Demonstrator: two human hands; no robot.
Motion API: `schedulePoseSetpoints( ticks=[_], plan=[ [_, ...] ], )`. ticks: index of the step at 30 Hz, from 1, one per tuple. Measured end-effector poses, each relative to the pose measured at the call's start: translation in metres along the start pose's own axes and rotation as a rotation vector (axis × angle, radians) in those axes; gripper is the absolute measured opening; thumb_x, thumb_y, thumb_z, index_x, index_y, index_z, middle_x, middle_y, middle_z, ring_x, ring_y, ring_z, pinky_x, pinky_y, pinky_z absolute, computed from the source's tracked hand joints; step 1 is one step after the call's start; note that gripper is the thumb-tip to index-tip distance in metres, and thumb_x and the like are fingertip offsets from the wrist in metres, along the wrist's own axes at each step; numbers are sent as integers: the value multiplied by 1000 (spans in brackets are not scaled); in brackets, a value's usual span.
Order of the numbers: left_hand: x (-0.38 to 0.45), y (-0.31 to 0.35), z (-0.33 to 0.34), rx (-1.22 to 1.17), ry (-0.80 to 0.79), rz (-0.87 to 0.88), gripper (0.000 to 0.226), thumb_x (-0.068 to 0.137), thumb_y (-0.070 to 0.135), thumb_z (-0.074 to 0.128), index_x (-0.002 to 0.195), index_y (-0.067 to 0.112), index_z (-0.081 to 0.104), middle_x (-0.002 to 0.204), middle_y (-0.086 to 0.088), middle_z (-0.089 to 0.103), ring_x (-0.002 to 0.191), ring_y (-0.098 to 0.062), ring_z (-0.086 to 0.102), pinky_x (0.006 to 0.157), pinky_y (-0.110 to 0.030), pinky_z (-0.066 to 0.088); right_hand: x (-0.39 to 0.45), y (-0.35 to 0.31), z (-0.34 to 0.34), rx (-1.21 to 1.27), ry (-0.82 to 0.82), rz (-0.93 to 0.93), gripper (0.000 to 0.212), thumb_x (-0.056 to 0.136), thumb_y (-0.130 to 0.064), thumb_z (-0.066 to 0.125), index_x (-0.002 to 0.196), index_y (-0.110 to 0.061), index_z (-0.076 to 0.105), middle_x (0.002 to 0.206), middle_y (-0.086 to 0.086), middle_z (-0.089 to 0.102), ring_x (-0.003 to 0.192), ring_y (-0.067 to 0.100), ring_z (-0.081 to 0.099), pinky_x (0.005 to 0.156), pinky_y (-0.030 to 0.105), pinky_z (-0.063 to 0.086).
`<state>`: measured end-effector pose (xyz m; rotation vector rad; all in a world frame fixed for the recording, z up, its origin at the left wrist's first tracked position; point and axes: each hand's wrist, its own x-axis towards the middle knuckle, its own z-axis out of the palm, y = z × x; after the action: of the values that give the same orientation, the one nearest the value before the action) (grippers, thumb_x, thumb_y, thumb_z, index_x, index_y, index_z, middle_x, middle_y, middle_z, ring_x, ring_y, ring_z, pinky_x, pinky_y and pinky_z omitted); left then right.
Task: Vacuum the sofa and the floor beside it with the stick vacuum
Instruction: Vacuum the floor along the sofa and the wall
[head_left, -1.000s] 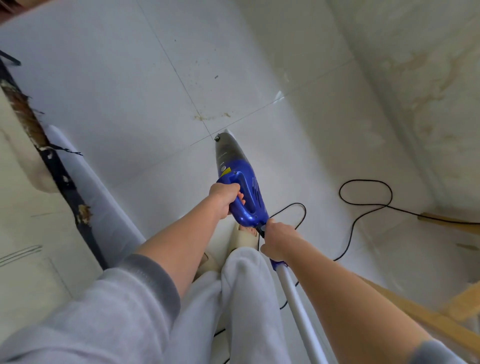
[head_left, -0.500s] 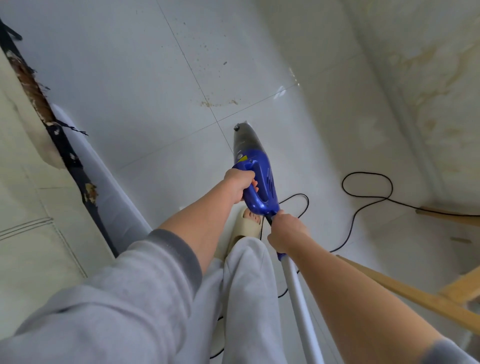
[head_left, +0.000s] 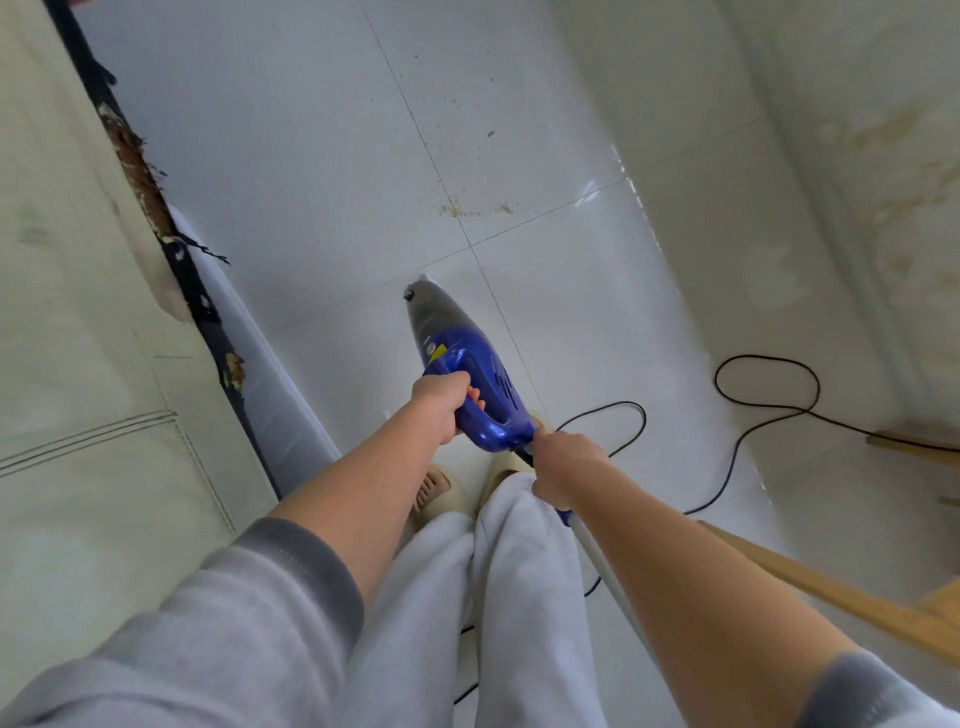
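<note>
White floor (head_left: 322, 156); stick vacuum (head_left: 467, 374) nose aimed forward-down, both hands gripping.

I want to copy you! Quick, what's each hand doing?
Left hand: grips the blue vacuum handle.
Right hand: grips the vacuum's stick.

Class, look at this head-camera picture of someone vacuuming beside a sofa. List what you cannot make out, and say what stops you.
1. White tube of the stick vacuum: its lower end is hidden behind the right arm.
2. Black cord: runs off the right edge, so no plug shows.
3. Sofa: cut off by the left edge.
4. Fingers of the right hand: turned away from the camera.
5. Specks on the floor: too small to identify.
</note>
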<state>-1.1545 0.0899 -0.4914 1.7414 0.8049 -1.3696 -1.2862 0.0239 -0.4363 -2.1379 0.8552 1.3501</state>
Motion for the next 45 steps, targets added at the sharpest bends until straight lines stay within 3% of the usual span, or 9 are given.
schedulePoseSetpoints(
  ticks=[2,6,10,16,26,31,34,38,45],
  plan=[
    [3,-3,-12,-6,15,-6,8,91,2,50,98,4,53,68,-5,54,61,-16,53,64,-29,50,-2,-10,4,-8,7,-24,53,92,-6,45,144,-8,31,133,17,49,113,31,53,84,35,45],
    [4,-5,-15,15,10,15,9,90,3,52,99,3,55,70,-6,56,63,-17,55,69,-31,52,-4,-14,13,20,38,-9,43,91,-5,45,134,-9,41,107,10,56,90,26,55,69,29,39],
    [-6,-9,4,28,-34,20,12,90,3,54,101,4,57,71,-6,58,65,-16,58,70,-30,54,-9,1,15,-11,38,25,36,90,-7,47,126,-6,44,107,7,59,86,24,54,67,30,40],
    [-21,-13,39,22,-128,-1,6,92,2,52,89,7,55,73,-5,57,64,-14,56,60,-26,51,-17,32,17,9,42,112,31,88,-8,48,119,-10,46,76,-2,42,77,21,48,55,27,36],
    [5,12,-11,-77,-102,28,9,91,1,49,86,5,54,71,-5,54,64,-14,53,60,-26,49,8,-16,-5,-55,61,23,33,89,-7,49,122,-8,46,104,6,58,84,23,49,68,29,39],
    [27,34,-50,-94,-41,51,10,90,2,48,82,6,52,69,-5,53,63,-15,52,57,-25,48,31,-57,-12,-80,65,-18,35,86,-3,47,121,-10,46,87,1,50,88,25,57,72,33,47],
    [39,49,-68,-108,4,60,4,90,4,49,88,6,52,69,-5,53,62,-15,52,58,-26,47,49,-75,-25,-95,96,-60,34,84,-5,47,118,-12,49,76,-2,46,78,24,52,69,33,43],
    [49,71,-79,-156,44,70,9,90,5,49,99,7,51,70,-5,54,64,-15,53,60,-26,48,68,-88,-50,-147,105,-141,32,89,-7,47,121,-9,49,98,6,60,79,22,50,66,30,39],
    [57,110,-69,-219,66,59,11,90,3,49,101,6,51,69,-5,53,63,-14,52,59,-25,48,96,-86,-92,-160,103,-196,32,89,-7,49,121,-7,47,90,4,50,79,22,47,65,30,37]
  ],
)
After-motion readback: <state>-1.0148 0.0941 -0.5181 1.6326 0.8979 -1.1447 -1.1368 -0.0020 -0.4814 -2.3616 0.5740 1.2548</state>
